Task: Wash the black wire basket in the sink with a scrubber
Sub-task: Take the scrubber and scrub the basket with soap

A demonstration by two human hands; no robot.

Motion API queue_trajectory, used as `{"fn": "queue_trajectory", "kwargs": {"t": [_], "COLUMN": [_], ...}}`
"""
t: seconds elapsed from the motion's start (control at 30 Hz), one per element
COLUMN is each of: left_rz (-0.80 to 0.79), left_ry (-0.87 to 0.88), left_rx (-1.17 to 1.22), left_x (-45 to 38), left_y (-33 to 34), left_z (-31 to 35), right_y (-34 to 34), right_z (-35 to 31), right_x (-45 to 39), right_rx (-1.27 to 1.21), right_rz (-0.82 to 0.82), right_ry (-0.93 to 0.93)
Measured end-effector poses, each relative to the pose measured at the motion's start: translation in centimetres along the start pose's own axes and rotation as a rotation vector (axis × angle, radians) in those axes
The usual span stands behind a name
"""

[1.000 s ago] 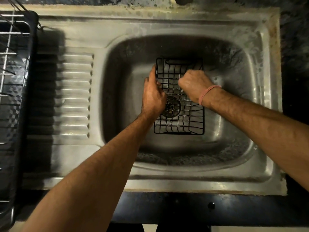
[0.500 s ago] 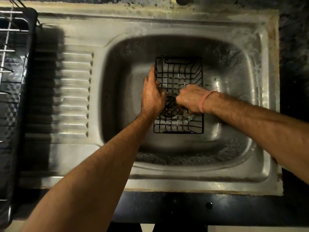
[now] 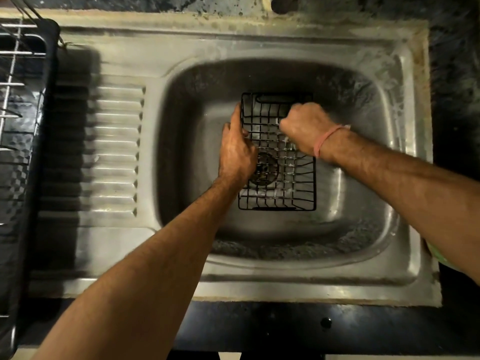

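Note:
The black wire basket (image 3: 288, 185) lies in the steel sink (image 3: 363, 209), over the drain. My left hand (image 3: 237, 152) grips the basket's left rim, fingers curled over the wire. My right hand (image 3: 304, 128), with a pink band at the wrist, is fisted inside the basket near its far right part. The scrubber is hidden inside that fist; I cannot make it out. Wet shine shows on the basket's bottom wires.
A ribbed draining board (image 3: 114, 152) lies left of the bowl. A black dish rack (image 3: 23, 141) with metal wires stands at the far left. The tap base (image 3: 281, 2) sits at the top edge. Dark counter (image 3: 454, 100) borders the right.
My right hand has moved from the basket's near right part back up toward its far end, a scrubbing stroke. The left hand and basket have stayed put.

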State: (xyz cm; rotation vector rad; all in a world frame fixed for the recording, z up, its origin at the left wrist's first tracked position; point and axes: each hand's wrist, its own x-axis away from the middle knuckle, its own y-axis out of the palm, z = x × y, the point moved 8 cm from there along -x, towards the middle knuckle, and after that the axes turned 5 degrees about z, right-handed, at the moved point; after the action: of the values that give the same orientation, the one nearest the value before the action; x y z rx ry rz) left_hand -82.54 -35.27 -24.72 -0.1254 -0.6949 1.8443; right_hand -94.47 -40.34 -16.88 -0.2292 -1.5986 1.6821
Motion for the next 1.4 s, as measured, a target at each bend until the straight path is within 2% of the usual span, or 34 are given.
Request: {"fn": "queue_trajectory", "kwargs": {"t": [0.2,0.3,0.37,0.4,0.47,0.6,0.77,0.83,0.93,1.0,1.17,1.3,1.4], "left_rz": [0.009,0.012,0.016,0.013,0.020,0.022,0.019,0.013,0.004,-0.004,-0.003,0.006,0.005], "left_ry": [0.004,0.012,0.018,0.029,0.056,0.038,0.019,0.016,0.023,0.021,0.025,0.015,0.003], "left_rx": [-0.001,-0.005,-0.009,-0.009,-0.011,-0.026,-0.048,-0.053,-0.056,-0.062,-0.069,-0.066,-0.071], "left_x": [0.0,-0.2,-0.1,-0.1,-0.1,0.0,0.2,0.3,0.3,0.3,0.3,0.3,0.3], "left_y": [0.1,0.1,0.0,0.0,0.0,-0.1,-0.1,0.1,0.2,0.2,0.2,0.1,0.1], "left_z": [0.0,0.0,0.1,0.2,0.3,0.2,0.5,0.6,0.7,0.5,0.6,0.5,0.6], "right_y": [-1.1,0.4,0.7,0.6,0.4,0.1,0.6,0.6,-0.6,-0.7,-1.3,-0.2,0.1], "right_z": [1.7,2.0,1.7,1.0,-1.1,-1.9,1.2,1.5,1.6,0.5,-0.9,1.5,1.3], "right_x": [-2.4,-2.5,-2.7,-3.0,-4.1,-4.1,-1.6,-1.2,-1.9,-3.0,-3.9,-2.1,-1.7], "right_rx": [-0.074,-0.273,-0.442,-0.500,-0.458,-0.181,0.224,0.187,-0.124,-0.240,-0.075,0.092,0.041], "right_rz": [0.162,0.243,0.323,0.350,0.305,0.245,0.097,0.078,0.181,0.222,0.139,0.059,0.031], "right_ry": [0.324,0.505,0.562,0.530,0.407,0.268,0.150,0.169,0.348,0.372,0.204,0.183,0.218]}}
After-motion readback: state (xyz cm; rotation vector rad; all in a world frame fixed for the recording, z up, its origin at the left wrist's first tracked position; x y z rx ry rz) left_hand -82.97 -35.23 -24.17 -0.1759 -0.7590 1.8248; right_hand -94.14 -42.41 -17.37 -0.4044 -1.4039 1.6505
